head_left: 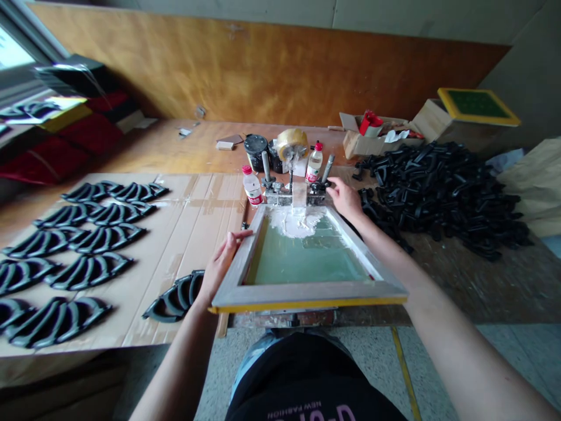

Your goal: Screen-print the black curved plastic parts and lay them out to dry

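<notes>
**Head view.** Left hand (221,263): fingers extended and relaxed, tips resting on the left rail of a wooden screen-printing frame (307,296), not clenched. Right hand (346,199): at the frame's far right corner, fingers (332,183) loosely curved against a hinge clamp (319,188); cannot tell if gripping.

The frame lies tilted on the bench, far end in two hinge clamps, yellow-edged near side towards the body. Green mesh (307,260) with white ink (291,223) pooled at the far end.

Around it: 2 red-capped plastic bottles (252,187), one by each clamp; 1 roll of packing tape (292,144); 1 dark ink tub (256,151). These stand behind the clamps.

Left, on a cardboard sheet (188,234): 10 black moulded parts (90,272) in two columns. 1 more black part (175,296) lies just beside the left hand.

Right: a heap of black parts (442,199), too many to count. Beyond: 1 cardboard box (363,140); 1 yellow-framed screen (477,104) on a crate.
</notes>
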A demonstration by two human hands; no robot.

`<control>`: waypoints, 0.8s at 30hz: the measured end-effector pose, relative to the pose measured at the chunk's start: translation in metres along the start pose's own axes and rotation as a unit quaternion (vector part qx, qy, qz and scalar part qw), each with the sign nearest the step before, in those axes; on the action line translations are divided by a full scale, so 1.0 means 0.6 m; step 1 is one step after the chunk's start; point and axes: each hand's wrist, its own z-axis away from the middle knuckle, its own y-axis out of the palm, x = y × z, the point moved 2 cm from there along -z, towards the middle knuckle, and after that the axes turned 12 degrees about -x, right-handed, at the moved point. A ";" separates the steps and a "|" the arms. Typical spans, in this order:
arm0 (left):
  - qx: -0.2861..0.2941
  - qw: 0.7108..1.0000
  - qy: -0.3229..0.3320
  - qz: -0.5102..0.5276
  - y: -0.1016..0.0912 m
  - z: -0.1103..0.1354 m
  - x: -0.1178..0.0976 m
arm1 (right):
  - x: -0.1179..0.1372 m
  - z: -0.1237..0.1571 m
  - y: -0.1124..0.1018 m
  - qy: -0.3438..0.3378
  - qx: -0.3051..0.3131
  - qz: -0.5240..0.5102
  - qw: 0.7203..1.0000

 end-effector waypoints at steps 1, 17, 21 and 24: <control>-0.001 0.999 0.034 0.031 0.007 -0.008 -0.016 | -0.026 0.012 -0.004 0.036 -0.003 0.001 0.999; 0.062 0.983 -0.168 0.032 0.095 0.085 0.099 | 0.131 0.212 0.017 -0.269 0.242 -0.099 0.927; -0.068 0.976 -0.176 0.105 0.066 0.119 0.146 | 0.248 0.271 0.014 -0.370 0.219 -0.145 0.891; -0.174 0.965 -0.161 0.111 -0.024 0.119 0.174 | 0.324 0.325 0.055 -0.398 0.237 -0.186 0.866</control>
